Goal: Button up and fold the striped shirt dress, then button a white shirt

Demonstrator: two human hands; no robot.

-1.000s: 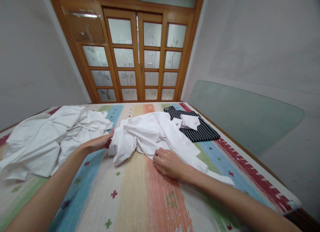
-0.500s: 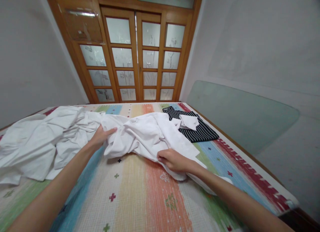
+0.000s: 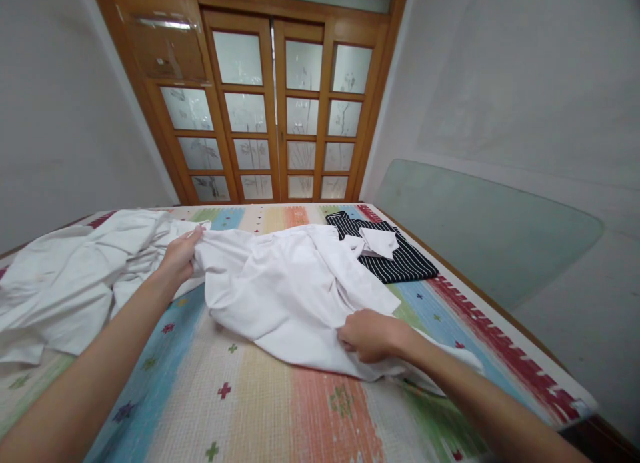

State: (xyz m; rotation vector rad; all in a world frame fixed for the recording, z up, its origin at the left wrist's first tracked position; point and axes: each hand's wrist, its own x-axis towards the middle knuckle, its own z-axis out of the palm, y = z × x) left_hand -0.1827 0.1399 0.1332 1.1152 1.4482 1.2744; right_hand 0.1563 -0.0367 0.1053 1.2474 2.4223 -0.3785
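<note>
A white garment (image 3: 280, 283), probably a shirt, lies stretched across the striped cloth between my hands. My left hand (image 3: 180, 253) pinches its left end, a little raised beside another pile of white clothes. My right hand (image 3: 373, 334) is closed on the near right edge, knuckles up, with the fabric bunched under the fingers. Part of the garment runs on beneath my right forearm. The rumpled white pile (image 3: 75, 276) lies to the left, close behind my left hand.
A folded black-and-white striped garment (image 3: 400, 266) lies at the far right, with a white collar-like piece (image 3: 380, 242) on top. The multicoloured striped cloth (image 3: 260, 410) covers the surface below. A glass panel (image 3: 485, 223) leans on the right wall; wooden doors (image 3: 275, 116) stand behind.
My left hand has moved left and slightly up, pulling its end of the garment. My right hand has come nearer and to the right. The garment is spread wider and flatter.
</note>
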